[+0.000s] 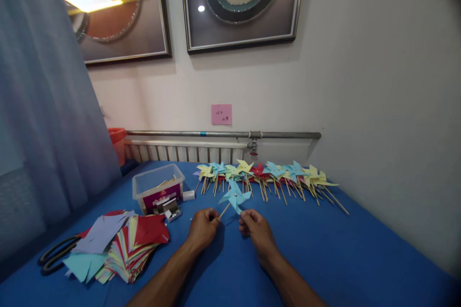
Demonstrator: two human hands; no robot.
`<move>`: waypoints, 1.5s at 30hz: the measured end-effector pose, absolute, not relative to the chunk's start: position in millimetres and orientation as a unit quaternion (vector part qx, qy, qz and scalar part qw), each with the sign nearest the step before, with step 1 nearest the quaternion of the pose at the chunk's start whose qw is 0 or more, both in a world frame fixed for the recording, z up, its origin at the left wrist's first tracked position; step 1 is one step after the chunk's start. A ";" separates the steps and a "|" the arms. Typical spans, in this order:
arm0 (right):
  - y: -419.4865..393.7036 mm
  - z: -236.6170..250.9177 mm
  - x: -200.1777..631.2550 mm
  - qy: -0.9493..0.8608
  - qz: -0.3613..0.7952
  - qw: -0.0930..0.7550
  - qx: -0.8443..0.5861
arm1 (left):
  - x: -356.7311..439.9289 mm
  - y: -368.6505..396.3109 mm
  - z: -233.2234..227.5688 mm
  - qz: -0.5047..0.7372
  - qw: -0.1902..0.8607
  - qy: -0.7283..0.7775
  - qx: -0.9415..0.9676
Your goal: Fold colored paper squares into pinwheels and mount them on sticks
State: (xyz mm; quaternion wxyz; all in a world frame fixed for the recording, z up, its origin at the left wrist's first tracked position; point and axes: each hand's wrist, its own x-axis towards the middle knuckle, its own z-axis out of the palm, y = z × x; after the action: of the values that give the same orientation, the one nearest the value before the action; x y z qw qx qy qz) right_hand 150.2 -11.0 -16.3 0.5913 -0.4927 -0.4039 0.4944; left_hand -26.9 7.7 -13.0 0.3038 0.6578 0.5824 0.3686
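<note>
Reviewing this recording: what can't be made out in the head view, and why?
Thin wooden stick of the light blue paper pinwheel: head view, partly covered by the left hand.
Black-handled scissors: head view, blades hidden by coloured paper sheets.
Two framed wall pictures: tops cut off by the head view's upper edge.
Pink paper note: head view, writing too small.

The pinwheel (233,194) is light blue paper, its pointed blades folded in to a small fastener (236,194) at the centre. Its thin wooden stick (225,209) slopes down to the left hand (204,226), which grips the lower end. The lowest blade tip sits at the right hand's (255,228) fingertips.
</note>
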 end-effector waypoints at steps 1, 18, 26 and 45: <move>-11.0 -16.9 149.3 -0.412 0.494 0.587 -0.492 | -26.6 8.6 -14.3 0.374 0.308 0.579 0.655; -19.7 -28.4 139.9 -0.573 0.419 0.496 -0.501 | -30.0 16.2 -20.3 0.433 0.356 0.559 0.611; -25.8 -21.1 137.2 -0.572 0.426 0.495 -0.497 | -14.4 -1.7 -12.6 0.412 0.331 0.525 0.667; -27.6 -16.9 133.2 -0.547 0.384 0.521 -0.530 | 0.3 -16.1 -11.1 0.413 0.341 0.511 0.673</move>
State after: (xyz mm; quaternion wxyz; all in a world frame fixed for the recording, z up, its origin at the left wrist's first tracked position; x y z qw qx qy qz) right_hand 133.2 -27.6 -16.9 0.5212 -0.5302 -0.5475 0.3841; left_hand 0.3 -16.1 -11.1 0.3407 0.6726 0.5107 0.4132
